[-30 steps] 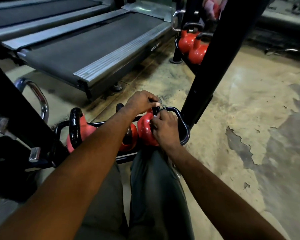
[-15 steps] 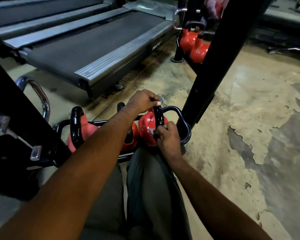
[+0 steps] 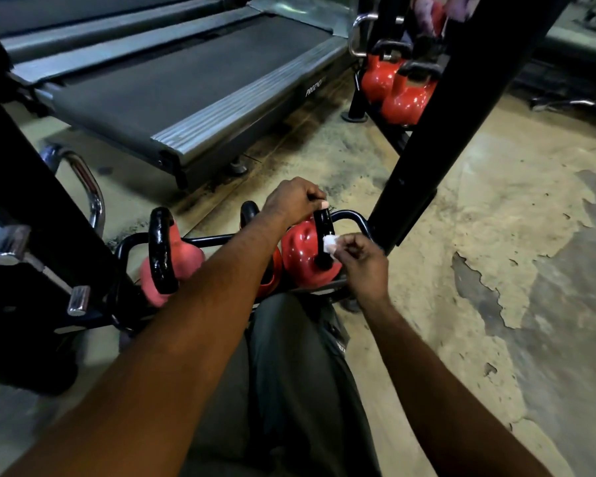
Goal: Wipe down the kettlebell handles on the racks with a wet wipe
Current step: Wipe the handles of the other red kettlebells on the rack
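Three red kettlebells with black handles sit on a low black rack [image 3: 356, 218] in front of my knees. My left hand [image 3: 295, 201] grips the top of the rightmost kettlebell's handle [image 3: 324, 225]; its red body [image 3: 300, 249] shows below. My right hand [image 3: 360, 259] pinches a small white wet wipe [image 3: 330, 243] against the near side of that handle. The middle kettlebell [image 3: 248, 211] is mostly hidden behind my left forearm. A paler red kettlebell [image 3: 162, 249] stands at the rack's left end.
A black rack post [image 3: 427, 142] rises just right of the kettlebells. Two more red kettlebells [image 3: 396, 87] sit on a farther rack. A treadmill deck [image 3: 172, 87] lies ahead on the left. Chrome bars [image 3: 86, 187] and black frame parts crowd the left. Worn concrete floor [image 3: 513, 235] spreads right.
My right hand has moved from the handle's lower part to its right side, and the white wipe now shows in its fingers. My left hand stays on the handle top.
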A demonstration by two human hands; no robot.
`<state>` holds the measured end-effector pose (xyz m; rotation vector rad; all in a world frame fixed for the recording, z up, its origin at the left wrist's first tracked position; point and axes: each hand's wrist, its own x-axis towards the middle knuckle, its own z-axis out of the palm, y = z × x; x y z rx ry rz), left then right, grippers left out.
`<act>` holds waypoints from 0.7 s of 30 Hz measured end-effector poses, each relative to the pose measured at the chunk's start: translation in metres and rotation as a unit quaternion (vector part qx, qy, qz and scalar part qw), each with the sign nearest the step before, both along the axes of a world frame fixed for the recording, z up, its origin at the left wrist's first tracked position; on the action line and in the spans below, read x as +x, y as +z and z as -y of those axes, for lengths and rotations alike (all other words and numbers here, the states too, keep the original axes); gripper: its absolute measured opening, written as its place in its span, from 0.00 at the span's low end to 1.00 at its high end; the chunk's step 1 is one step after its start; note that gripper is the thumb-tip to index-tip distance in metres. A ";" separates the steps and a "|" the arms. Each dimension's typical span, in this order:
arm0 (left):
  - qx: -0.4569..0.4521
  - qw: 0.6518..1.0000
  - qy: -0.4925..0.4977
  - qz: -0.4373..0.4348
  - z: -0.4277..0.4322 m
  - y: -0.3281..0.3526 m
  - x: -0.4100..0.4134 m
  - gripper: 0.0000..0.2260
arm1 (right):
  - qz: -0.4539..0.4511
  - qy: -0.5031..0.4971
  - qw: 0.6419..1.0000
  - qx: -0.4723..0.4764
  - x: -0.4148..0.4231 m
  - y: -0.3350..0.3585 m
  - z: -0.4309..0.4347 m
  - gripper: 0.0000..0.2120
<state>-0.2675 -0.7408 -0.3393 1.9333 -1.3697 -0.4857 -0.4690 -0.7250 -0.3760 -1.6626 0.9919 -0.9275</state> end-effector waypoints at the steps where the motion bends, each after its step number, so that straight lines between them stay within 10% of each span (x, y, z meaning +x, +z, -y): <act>1: -0.002 1.000 -0.001 0.000 -0.001 0.001 0.001 0.11 | 0.004 0.008 1.000 0.003 0.006 0.009 0.008 0.03; 11: -0.002 1.000 0.003 0.009 -0.003 0.000 0.006 0.07 | -0.190 0.008 0.936 -0.296 0.017 0.026 -0.010 0.04; 17: -0.046 0.996 -0.041 -0.064 -0.026 0.000 0.008 0.15 | -0.103 -0.026 0.994 0.016 0.059 0.040 0.056 0.05; 21: -0.138 0.988 -0.061 0.021 -0.060 -0.013 -0.002 0.13 | -0.076 -0.010 0.996 0.049 0.035 0.024 0.044 0.06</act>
